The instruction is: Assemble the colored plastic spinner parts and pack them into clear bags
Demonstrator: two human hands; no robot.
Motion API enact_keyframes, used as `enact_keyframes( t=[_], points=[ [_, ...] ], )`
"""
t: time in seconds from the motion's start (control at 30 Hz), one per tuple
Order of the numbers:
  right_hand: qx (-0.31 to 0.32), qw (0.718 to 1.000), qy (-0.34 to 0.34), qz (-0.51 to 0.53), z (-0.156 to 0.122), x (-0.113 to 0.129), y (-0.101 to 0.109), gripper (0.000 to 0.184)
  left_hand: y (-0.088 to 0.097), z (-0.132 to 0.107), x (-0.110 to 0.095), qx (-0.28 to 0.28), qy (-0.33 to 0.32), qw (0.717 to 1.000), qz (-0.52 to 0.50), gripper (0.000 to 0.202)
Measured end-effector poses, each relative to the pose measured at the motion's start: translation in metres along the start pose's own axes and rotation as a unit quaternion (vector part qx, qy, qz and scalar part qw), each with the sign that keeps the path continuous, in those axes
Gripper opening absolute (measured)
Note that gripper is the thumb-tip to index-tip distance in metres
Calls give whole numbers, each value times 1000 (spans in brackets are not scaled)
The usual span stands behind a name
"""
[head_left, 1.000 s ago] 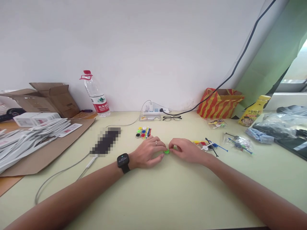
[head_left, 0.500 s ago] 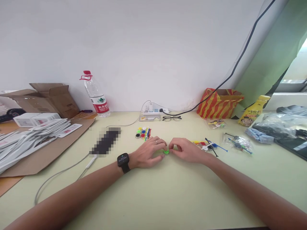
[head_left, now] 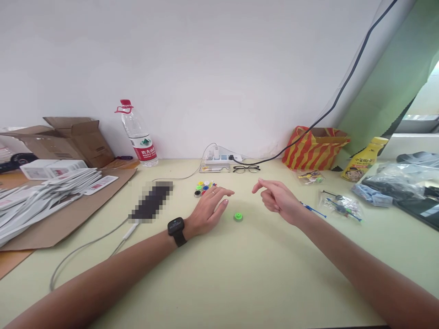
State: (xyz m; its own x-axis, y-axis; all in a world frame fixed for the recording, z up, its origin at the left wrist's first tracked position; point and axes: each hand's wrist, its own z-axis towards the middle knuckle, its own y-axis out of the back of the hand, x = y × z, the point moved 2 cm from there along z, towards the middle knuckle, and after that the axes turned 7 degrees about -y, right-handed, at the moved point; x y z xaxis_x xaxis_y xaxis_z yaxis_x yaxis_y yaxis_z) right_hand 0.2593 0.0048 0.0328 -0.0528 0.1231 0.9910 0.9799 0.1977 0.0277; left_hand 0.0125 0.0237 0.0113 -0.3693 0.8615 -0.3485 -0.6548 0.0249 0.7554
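Observation:
A small round bright-green plastic piece with a raised centre (head_left: 238,216) lies on the table between my two hands, touched by neither. My left hand (head_left: 210,209), wearing a ring and a watch, is to its left with fingers apart and empty. Up and to the right of the piece hovers my right hand (head_left: 278,199), index finger stretched out and the other fingers curled, nothing visible in it. Beyond my left hand sits a group of small coloured round pieces (head_left: 199,188), partly covered by its fingers. Thin blue sticks (head_left: 313,210) show past my right wrist.
Clear bags of small parts (head_left: 339,206) lie on the right, near a striped bag (head_left: 313,148) and a yellow bottle (head_left: 363,160). At the back are glasses (head_left: 247,169) and a power strip (head_left: 221,158). A water bottle (head_left: 139,137), pixelated dark object (head_left: 151,201) and cardboard (head_left: 68,210) occupy the left.
Both hands have come away from the green piece, which stays on the table. My right hand has risen and moved right, its index finger extending; my left hand has shifted left and opened.

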Motion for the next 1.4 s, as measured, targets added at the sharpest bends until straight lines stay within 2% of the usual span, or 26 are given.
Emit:
enact_keyframes(
  t=[0.1, 0.2, 0.27, 0.37, 0.43, 0.5, 0.63, 0.77, 0.9, 1.1, 1.2, 1.4],
  points=[
    [-73, 996, 42, -19, 5, 9, 19, 39, 0, 0, 0, 3, 1, 1000, -1, 33],
    [-133, 979, 79, -133, 6, 20, 49, 39, -1, 0, 1, 0, 4, 1000, -1, 32],
    [-141, 950, 74, -269, 4, 24, 72, 41, -1, -1, 3, -2, 7, 1000, -2, 32],
    [-170, 882, 47, -438, -6, 15, 106, 47, -1, -2, 5, -8, 17, 1000, -3, 31],
    [-177, 852, 42, -491, -17, 0, 120, 50, -1, -2, 5, -10, 24, 1000, -3, 31],
    [-144, 838, 41, -524, -30, -19, 124, 54, -1, -2, 5, -11, 28, 1000, -2, 31],
    [-46, 836, 64, -544, -54, -47, 112, 55, -1, 0, 4, -14, 28, 1000, 5, 31],
    [-31, 850, 107, -516, -67, -54, 97, 47, -1, 0, 3, -10, 27, 1000, 3, 30],
    [0, 859, 121, -497, -76, -57, 80, 38, -1, 0, 3, -5, 22, 1000, -2, 29],
    [42, 867, 183, -462, -91, -59, 29, 27, -1, 0, 2, 7, 21, 1000, -4, 31],
    [63, 854, 240, -457, -91, -58, -1, 24, -2, 0, 2, 12, 21, 1000, -18, 32],
    [88, 818, 316, -473, -81, -51, -49, 16, -2, 0, 8, -19, 47, 997, -55, 35]
  ],
)
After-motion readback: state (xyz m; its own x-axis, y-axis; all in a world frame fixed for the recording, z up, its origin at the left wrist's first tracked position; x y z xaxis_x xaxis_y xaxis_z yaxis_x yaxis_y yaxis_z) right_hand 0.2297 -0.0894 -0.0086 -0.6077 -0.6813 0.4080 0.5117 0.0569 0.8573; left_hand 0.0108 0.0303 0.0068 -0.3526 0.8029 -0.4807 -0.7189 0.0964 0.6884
